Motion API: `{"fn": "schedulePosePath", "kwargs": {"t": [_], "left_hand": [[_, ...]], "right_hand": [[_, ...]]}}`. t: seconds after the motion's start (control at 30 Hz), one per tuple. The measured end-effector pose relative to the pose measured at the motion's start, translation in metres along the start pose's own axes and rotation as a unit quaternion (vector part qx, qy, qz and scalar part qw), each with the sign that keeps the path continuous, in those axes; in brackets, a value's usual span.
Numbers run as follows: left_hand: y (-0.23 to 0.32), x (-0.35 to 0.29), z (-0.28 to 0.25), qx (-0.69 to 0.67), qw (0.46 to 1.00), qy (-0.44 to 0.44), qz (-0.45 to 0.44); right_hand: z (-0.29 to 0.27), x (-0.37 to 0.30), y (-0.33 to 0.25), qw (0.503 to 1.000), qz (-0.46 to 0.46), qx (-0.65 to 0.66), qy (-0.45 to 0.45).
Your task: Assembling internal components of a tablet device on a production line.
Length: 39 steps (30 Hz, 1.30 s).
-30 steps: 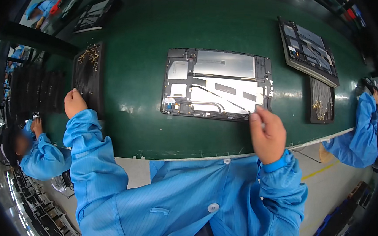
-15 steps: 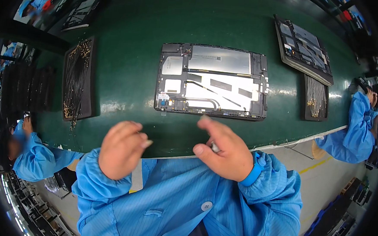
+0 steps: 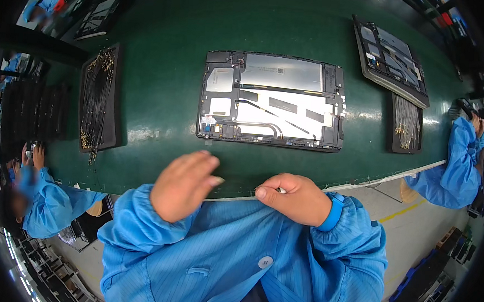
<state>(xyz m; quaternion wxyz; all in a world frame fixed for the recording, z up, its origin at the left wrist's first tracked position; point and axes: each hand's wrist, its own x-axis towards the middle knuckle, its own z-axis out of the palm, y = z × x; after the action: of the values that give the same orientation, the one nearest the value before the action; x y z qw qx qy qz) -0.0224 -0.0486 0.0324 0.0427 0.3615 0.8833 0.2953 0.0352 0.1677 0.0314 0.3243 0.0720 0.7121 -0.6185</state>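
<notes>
An opened tablet-like device lies flat on the green table in front of me, its black frame around silver and white inner panels. Near its front edge, to the left, my left hand hovers with loosely bent fingers, thumb apart, holding nothing that I can see. My right hand is at the table's front edge, thumb and forefinger pressed together. A small whitish bit shows behind the thumb, too small and hidden to name. Neither hand touches the device.
On the left stands a black tray of thin black cables with gold-coloured ends. To the right, similar devices are stacked over a tray of grey cables. Another device lies far left. Co-workers in blue sit at both sides.
My left hand has moved right, toward the middle. My right hand has drawn back slightly from the device's front edge, and its raised forefinger has come down against the thumb.
</notes>
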Motion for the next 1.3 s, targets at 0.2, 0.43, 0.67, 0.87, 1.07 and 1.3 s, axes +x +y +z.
{"fn": "schedulePosePath", "kwargs": {"t": [0.2,0.43,0.67,0.87,1.07,1.3], "left_hand": [[0.018,0.017,0.025,-0.069,0.991,0.044,0.104],[0.008,0.039,0.038,0.061,0.985,0.147,0.061],[0.0,0.042,0.041,0.081,0.991,0.11,0.006],[0.002,0.041,0.043,0.089,0.988,0.124,-0.006],[0.004,0.041,0.044,0.126,0.985,0.117,-0.008],[0.004,0.042,0.045,0.137,0.981,0.137,-0.001]], "right_hand": [[-0.004,0.008,-0.014,0.968,0.138,0.182,-0.103],[-0.003,0.029,-0.026,0.946,0.048,0.279,0.161],[0.001,0.05,-0.024,0.902,-0.19,0.181,0.343],[0.008,0.06,-0.003,0.851,-0.337,0.083,0.394],[0.011,0.067,0.002,0.849,-0.346,0.095,0.387],[0.01,0.07,0.003,0.851,-0.351,0.073,0.383]]}}
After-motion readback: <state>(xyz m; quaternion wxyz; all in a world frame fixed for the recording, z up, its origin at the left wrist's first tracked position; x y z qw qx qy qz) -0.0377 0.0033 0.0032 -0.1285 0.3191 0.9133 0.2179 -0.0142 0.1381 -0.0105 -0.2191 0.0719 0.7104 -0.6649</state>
